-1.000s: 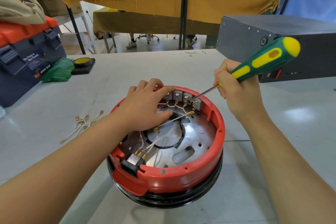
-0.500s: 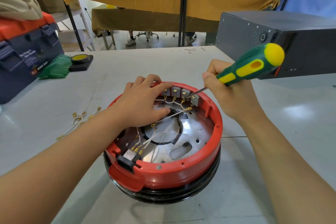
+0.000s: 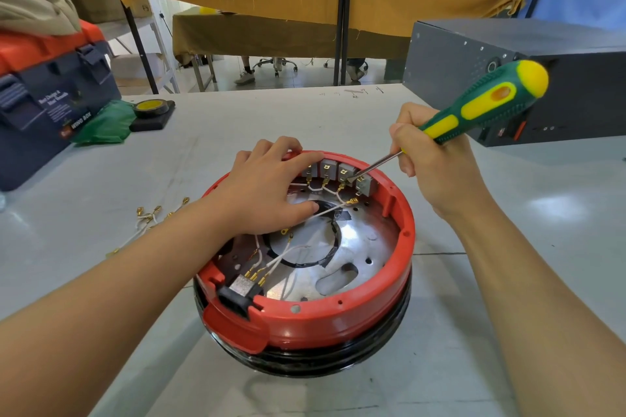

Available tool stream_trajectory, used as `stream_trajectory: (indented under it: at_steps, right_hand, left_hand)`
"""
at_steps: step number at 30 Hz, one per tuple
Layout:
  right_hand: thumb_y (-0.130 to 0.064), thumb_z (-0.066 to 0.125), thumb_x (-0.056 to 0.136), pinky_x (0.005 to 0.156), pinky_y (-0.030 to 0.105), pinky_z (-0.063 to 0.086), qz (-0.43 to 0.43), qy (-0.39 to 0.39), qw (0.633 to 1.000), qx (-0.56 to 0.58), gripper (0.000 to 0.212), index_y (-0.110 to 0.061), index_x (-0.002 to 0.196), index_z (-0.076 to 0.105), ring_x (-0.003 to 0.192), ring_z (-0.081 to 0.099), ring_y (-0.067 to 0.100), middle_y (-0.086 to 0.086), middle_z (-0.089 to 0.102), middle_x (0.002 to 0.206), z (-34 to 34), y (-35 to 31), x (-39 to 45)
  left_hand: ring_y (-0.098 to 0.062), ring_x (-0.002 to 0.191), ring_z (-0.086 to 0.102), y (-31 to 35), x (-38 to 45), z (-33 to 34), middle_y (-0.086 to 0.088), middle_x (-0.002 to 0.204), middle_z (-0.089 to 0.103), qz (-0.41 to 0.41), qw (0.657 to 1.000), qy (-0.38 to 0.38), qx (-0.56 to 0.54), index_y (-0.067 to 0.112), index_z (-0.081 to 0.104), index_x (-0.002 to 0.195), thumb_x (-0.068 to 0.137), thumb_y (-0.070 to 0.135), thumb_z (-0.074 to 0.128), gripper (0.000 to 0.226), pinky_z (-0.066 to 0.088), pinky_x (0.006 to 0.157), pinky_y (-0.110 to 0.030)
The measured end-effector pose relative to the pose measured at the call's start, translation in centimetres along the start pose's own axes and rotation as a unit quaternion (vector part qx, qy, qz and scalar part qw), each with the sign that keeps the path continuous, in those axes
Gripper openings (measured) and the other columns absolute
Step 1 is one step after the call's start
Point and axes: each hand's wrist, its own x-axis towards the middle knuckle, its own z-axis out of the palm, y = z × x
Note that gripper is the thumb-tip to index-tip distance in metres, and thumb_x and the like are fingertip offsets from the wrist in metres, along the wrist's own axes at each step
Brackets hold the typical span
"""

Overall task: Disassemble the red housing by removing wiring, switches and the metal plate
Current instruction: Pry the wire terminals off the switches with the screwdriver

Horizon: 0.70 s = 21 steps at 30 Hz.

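Observation:
The round red housing [image 3: 325,318] sits on a black base at the table's middle. Inside lie a shiny metal plate [image 3: 359,240], white wires [image 3: 288,254] with brass terminals, and a row of grey switches [image 3: 338,171] on the far wall. My left hand [image 3: 267,186] rests on the housing's far-left rim, fingers spread over the rim and thumb down on the plate. My right hand [image 3: 430,159] grips a green and yellow screwdriver [image 3: 487,101]; its tip touches the rightmost switches. A black socket [image 3: 237,294] sits in the near-left wall.
Loose white wires with brass terminals [image 3: 149,217] lie on the table left of the housing. A blue and orange toolbox [image 3: 44,101], a green cloth [image 3: 101,125] and a tape roll [image 3: 152,107] stand at the far left. A dark grey metal box [image 3: 508,61] stands far right.
The view has shifted slightly. The screwdriver tip has stayed at the rightmost switches, and its handle has dropped a little. My left hand has kept its place on the rim.

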Motion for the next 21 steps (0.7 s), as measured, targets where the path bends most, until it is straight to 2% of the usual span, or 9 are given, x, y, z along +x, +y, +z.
stream_trajectory:
  at_steps: [3, 10, 12, 16, 18, 21]
  right_hand:
    - [-0.018, 0.048, 0.074, 0.048, 0.022, 0.027, 0.027, 0.022, 0.999, 0.025, 0.026, -0.022, 0.049, 0.041, 0.047, 0.031, 0.011, -0.011, 0.033, 0.046, 0.1, 0.3, 0.3]
    - [-0.018, 0.048, 0.072, 0.046, 0.015, 0.029, 0.024, 0.041, 0.998, 0.031, 0.027, -0.025, 0.046, 0.043, 0.045, 0.035, 0.007, -0.009, 0.038, 0.048, 0.2, 0.5, 0.4]
    - [-0.017, 0.048, 0.073, 0.048, 0.015, 0.029, 0.018, 0.043, 0.999, 0.027, 0.025, -0.022, 0.049, 0.043, 0.046, 0.035, 0.007, -0.009, 0.038, 0.048, 0.2, 0.3, 0.2]
    - [-0.013, 0.048, 0.079, 0.049, 0.012, 0.028, -0.046, 0.011, 0.998, -0.045, 0.024, 0.000, 0.059, 0.042, 0.048, 0.035, 0.006, -0.006, 0.035, 0.049, 0.5, -0.4, -0.6]
    - [-0.011, 0.048, 0.082, 0.050, 0.010, 0.028, -0.080, -0.006, 0.993, -0.082, 0.026, -0.001, 0.060, 0.039, 0.051, 0.036, 0.004, -0.004, 0.034, 0.052, 0.7, -0.9, -0.9]
    - [-0.010, 0.048, 0.083, 0.050, 0.009, 0.029, -0.085, -0.013, 0.993, -0.083, 0.026, -0.003, 0.059, 0.038, 0.050, 0.036, 0.002, -0.006, 0.032, 0.051, 0.7, -1.0, -0.9]
  left_hand:
    - [-0.021, 0.125, 0.030, 0.0, 0.0, 0.0, 0.005, 0.141, 0.030, -0.001, 1.000, 0.002, -0.001, 0.040, 0.027, 0.144, 0.081, 0.054, 0.056, 0.070, 0.026, 0.099, -0.039]
    - [-0.022, 0.125, 0.031, 0.0, 0.0, 0.1, 0.005, 0.141, 0.031, -0.002, 1.000, 0.005, -0.001, 0.040, 0.028, 0.144, 0.082, 0.053, 0.057, 0.069, 0.026, 0.099, -0.039]
    - [-0.022, 0.125, 0.031, 0.0, 0.0, 0.1, 0.005, 0.141, 0.031, -0.003, 1.000, 0.004, -0.002, 0.040, 0.028, 0.144, 0.082, 0.053, 0.056, 0.069, 0.026, 0.099, -0.040]
    - [-0.021, 0.124, 0.031, -0.1, 0.0, 0.2, 0.005, 0.140, 0.031, -0.004, 1.000, 0.005, -0.003, 0.041, 0.027, 0.144, 0.083, 0.054, 0.054, 0.068, 0.025, 0.099, -0.039]
    - [-0.022, 0.124, 0.031, -0.1, 0.0, 0.2, 0.005, 0.140, 0.031, -0.003, 1.000, 0.006, -0.002, 0.041, 0.026, 0.144, 0.083, 0.054, 0.054, 0.068, 0.026, 0.098, -0.039]
    - [-0.022, 0.124, 0.031, -0.1, 0.0, 0.2, 0.005, 0.140, 0.031, -0.003, 1.000, 0.006, -0.003, 0.041, 0.027, 0.143, 0.083, 0.054, 0.054, 0.068, 0.026, 0.098, -0.039]
